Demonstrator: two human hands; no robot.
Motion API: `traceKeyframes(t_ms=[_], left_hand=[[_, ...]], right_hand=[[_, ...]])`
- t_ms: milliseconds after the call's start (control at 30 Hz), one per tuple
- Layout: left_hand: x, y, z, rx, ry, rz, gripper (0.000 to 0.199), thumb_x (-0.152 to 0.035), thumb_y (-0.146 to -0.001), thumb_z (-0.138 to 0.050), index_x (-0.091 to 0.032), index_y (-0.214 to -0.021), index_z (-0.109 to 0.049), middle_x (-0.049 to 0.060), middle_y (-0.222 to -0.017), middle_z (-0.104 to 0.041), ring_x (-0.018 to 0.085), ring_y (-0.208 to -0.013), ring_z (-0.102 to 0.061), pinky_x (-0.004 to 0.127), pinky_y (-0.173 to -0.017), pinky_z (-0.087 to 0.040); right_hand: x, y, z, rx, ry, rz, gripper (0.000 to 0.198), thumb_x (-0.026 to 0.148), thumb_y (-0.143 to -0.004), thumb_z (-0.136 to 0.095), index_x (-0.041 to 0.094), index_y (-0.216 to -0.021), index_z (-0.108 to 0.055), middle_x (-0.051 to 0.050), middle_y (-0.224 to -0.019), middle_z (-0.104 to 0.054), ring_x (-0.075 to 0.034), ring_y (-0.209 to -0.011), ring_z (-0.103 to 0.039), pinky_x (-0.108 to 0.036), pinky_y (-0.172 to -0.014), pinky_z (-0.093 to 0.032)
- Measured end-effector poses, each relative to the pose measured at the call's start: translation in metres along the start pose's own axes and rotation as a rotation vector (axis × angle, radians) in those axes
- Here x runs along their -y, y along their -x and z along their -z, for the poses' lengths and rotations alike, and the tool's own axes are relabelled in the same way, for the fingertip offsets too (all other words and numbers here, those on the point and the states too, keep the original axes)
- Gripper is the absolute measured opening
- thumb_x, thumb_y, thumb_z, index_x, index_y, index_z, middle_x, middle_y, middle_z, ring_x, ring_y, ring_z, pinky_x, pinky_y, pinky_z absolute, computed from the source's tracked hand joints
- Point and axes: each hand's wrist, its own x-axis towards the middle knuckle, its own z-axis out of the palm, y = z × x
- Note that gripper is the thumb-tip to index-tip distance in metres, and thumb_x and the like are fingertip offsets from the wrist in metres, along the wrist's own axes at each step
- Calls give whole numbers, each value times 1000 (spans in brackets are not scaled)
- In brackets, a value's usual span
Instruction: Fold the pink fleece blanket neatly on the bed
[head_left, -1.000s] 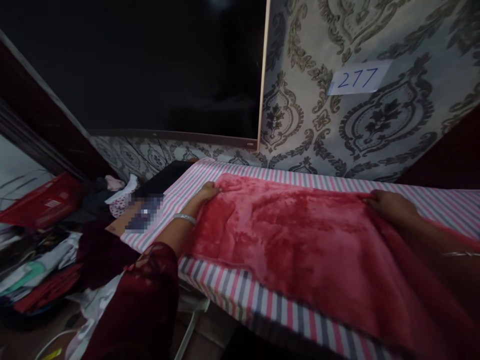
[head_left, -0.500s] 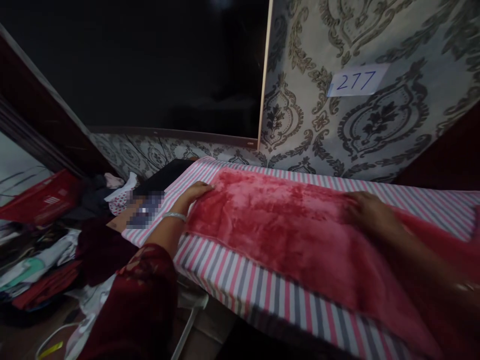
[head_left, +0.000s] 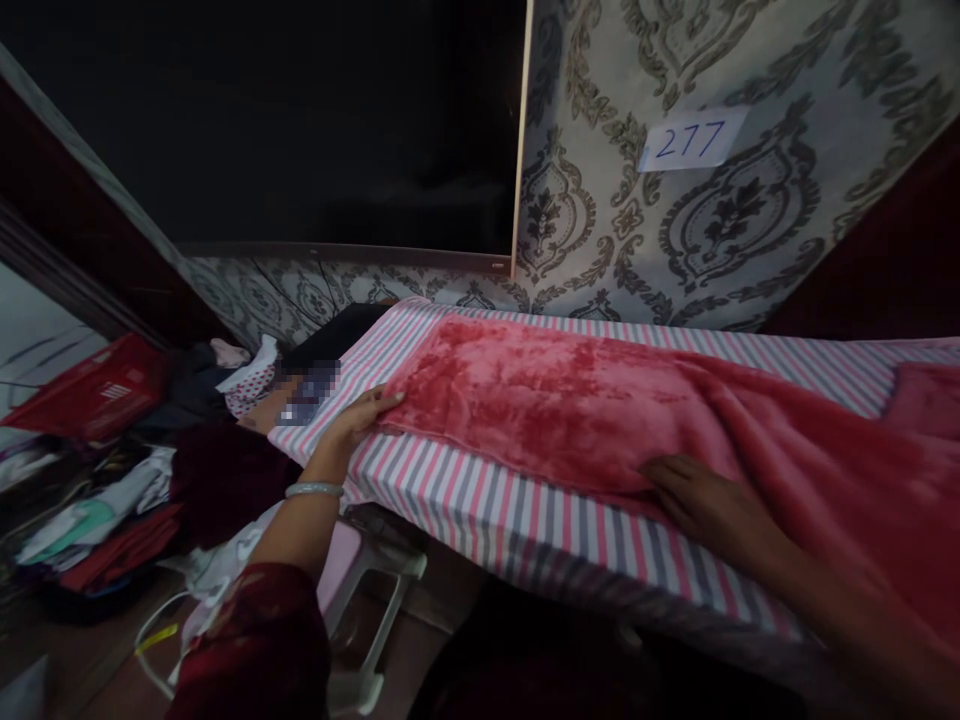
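A red plush cloth (head_left: 525,400) lies spread on a table covered by a pink, grey and white striped cloth (head_left: 480,510). At the cloth's left near corner is my left hand (head_left: 364,415), fingers stretched out and touching the edge. A pale bangle (head_left: 315,490) circles that wrist. My right hand (head_left: 694,505) rests on the near edge of the plush cloth with its fingers extended and low. To the right of it the plush runs in loose folds (head_left: 795,450) toward the table's right end.
A large dark television (head_left: 337,130) hangs above the table on a patterned wall. A paper marked 277 (head_left: 691,140) is stuck there. Piled clothes (head_left: 112,520) and a red basket (head_left: 90,390) lie at the left. A pale stool (head_left: 375,600) stands under the table's near edge.
My right hand has moved from the top of the plush cloth to its near edge. My left hand has slid toward the near left corner. The near edge lies straighter.
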Motion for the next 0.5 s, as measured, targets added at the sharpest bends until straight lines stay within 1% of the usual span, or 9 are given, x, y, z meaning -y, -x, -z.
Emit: traceKeyframes(t_ms=[67,100,167,233,267,367,433,500], left_hand=[[1,1,-5,22,-80,11,33,-25,-67,-87,-13,-90,-67,1,-65,-67,14,-51,-62,24,-45,-53],[1,1,-7,6,-100,4,28,-26,-69,-86,-13,-85,-66,-1,-59,-63,12,-44,-57,22,-41,-49],[0,1,-8,-41,-102,-30,24,-29,-74,-82,-15,-80,-63,-5,-50,-54,8,-37,-47,19,-36,-41],[-1,1,-6,-75,-103,-60,24,-31,-77,-80,-17,-78,-61,-6,-47,-49,7,-36,-43,18,-35,-37],[-2,1,-3,-84,-106,-67,24,-32,-78,-80,-17,-78,-61,-6,-47,-49,7,-36,-43,18,-35,-36],[-2,5,4,-95,-129,-60,23,-32,-79,-79,-18,-77,-61,-5,-48,-50,8,-37,-44,19,-36,-37],[1,7,6,-95,-146,-53,22,-28,-79,-78,-17,-75,-60,-5,-49,-50,8,-37,-43,18,-36,-35],[4,8,6,-94,-156,-55,23,-26,-80,-77,-18,-72,-57,-6,-48,-49,7,-36,-41,18,-36,-33]], right_hand=[[-2,-3,2,-66,91,-28,36,20,-96,-36,17,-103,-71,-12,-99,-72,-24,-86,-69,-35,-74,-57],[-3,-4,4,-114,135,-54,34,18,-96,-37,16,-103,-70,-13,-98,-71,-24,-85,-68,-35,-73,-56],[-6,-4,7,-216,204,-103,32,17,-95,-39,13,-108,-69,-14,-100,-70,-26,-90,-67,-35,-75,-55],[-7,-2,8,-257,248,-113,32,15,-95,-40,12,-109,-68,-15,-102,-69,-27,-93,-65,-37,-78,-54],[-7,-1,6,-240,258,-97,32,14,-94,-40,13,-108,-69,-15,-102,-69,-27,-93,-65,-37,-78,-54],[-6,4,-3,-130,240,-46,34,9,-91,-40,15,-106,-70,-12,-96,-69,-24,-88,-65,-34,-76,-53],[-6,8,-8,-93,206,-63,35,8,-91,-40,15,-108,-69,-11,-97,-70,-23,-89,-66,-33,-77,-52],[-8,10,-8,-60,184,-125,33,11,-93,-40,16,-107,-69,-11,-100,-69,-23,-92,-66,-32,-77,-51]])
